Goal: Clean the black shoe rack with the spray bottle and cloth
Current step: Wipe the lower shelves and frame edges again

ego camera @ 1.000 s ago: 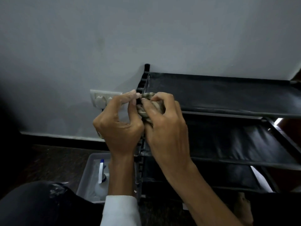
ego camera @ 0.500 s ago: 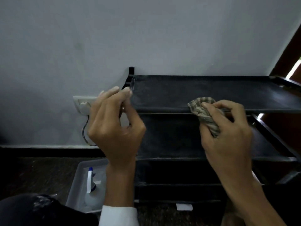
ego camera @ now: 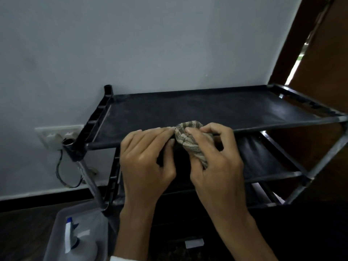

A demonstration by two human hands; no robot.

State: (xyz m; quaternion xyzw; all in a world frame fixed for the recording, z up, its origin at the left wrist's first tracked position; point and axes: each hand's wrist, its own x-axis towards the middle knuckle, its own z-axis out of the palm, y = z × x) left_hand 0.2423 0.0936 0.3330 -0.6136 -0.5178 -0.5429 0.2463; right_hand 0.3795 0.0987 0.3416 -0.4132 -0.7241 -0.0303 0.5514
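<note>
Head view looks down on the black shoe rack [ego camera: 197,108], whose top shelf spreads away beyond the fingertips and whose lower tiers sit under both palms. Its front rail [ego camera: 282,126] runs left to right straight under the fingers, so the long axis of the coming wipe is probably sideways along that bar.

Low and left of the left wrist, a grey plastic tub [ego camera: 60,219] stands on the floor, well apart from the fingers.

The right hand [ego camera: 216,166] is clenched around a bunched striped cloth [ego camera: 188,132], thumb on top, and presses the wad onto the rail near its middle. The left hand [ego camera: 145,161] lies just beside it, fingers stretched along the rail with tips touching the cloth. Whether they pinch the cloth or only steady the bar cannot be told.

To the right of the right knuckles the rail is bare as far as the corner post, which gives open room for a stroke. To the left, the left hand blocks the way.

The spray bottle [ego camera: 75,242] lies inside the tub, nearer the left hand, with no hand on it.
</note>
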